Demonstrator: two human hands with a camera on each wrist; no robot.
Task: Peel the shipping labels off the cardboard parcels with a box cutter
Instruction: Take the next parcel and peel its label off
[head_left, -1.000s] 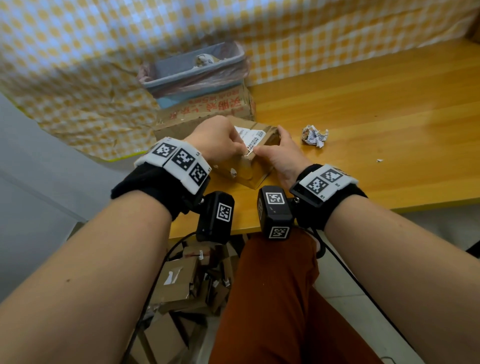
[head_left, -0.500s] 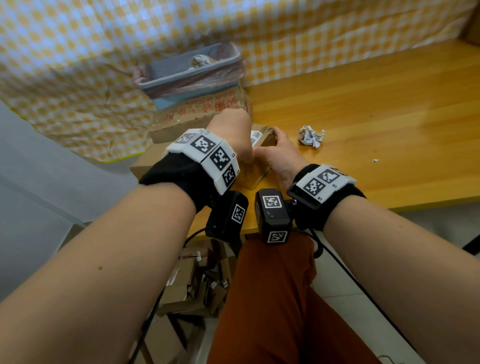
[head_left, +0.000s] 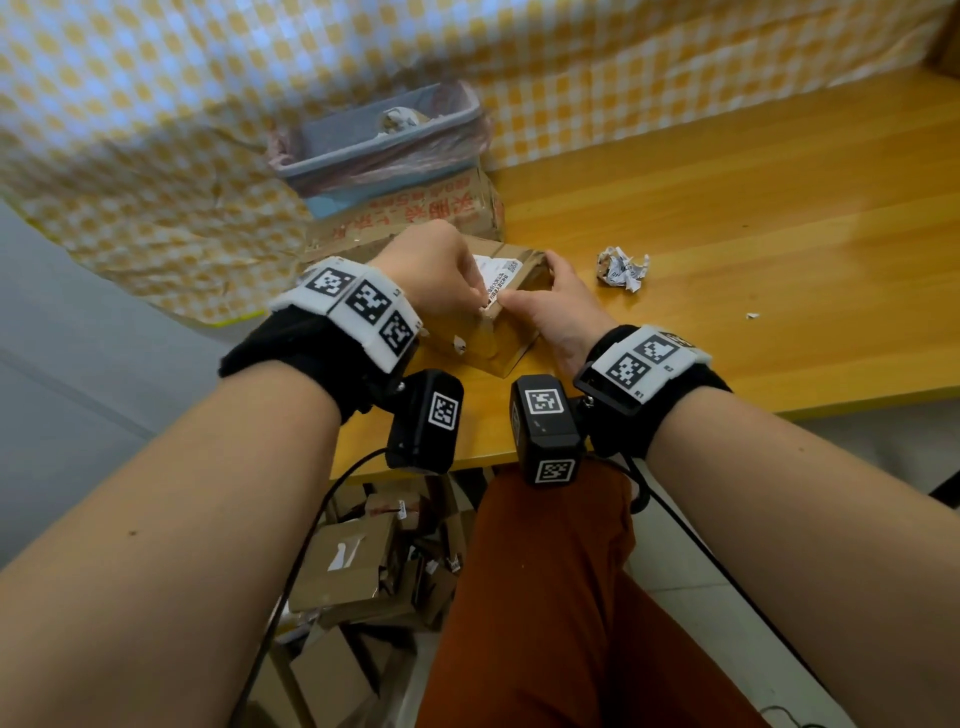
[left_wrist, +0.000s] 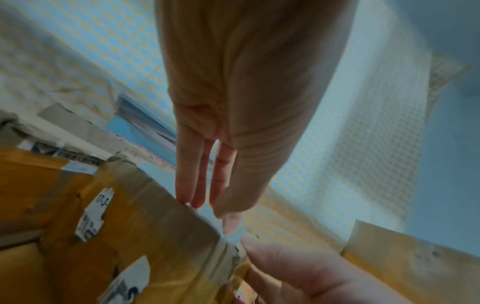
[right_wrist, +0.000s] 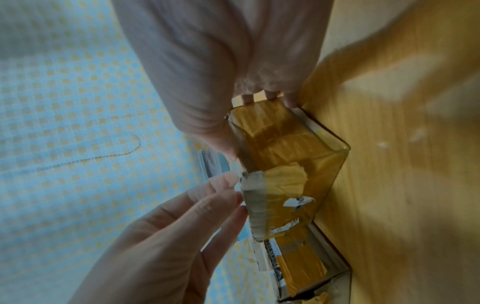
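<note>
A small brown cardboard parcel (head_left: 493, 345) lies near the wooden table's front edge, with a white shipping label (head_left: 500, 273) on its top. My left hand (head_left: 480, 302) pinches the label's near corner; the right wrist view shows its fingertips (right_wrist: 228, 185) at the lifted label edge (right_wrist: 253, 181). My right hand (head_left: 530, 291) grips the parcel (right_wrist: 285, 156) from the right, thumb on the top edge and fingers behind. Torn label scraps (left_wrist: 91, 218) still stick to the parcel's side. No box cutter is in view.
A crumpled label ball (head_left: 621, 267) and a tiny paper scrap (head_left: 750, 315) lie on the table to the right. Behind the parcel a lined grey-blue bin (head_left: 374, 135) sits on a larger printed carton (head_left: 415, 213). Several boxes (head_left: 358, 561) are piled under the table.
Half a second ago my left hand was over the parcel and hid the label; now it is back at the near corner, and the label shows again. The right hand has kept its hold.
</note>
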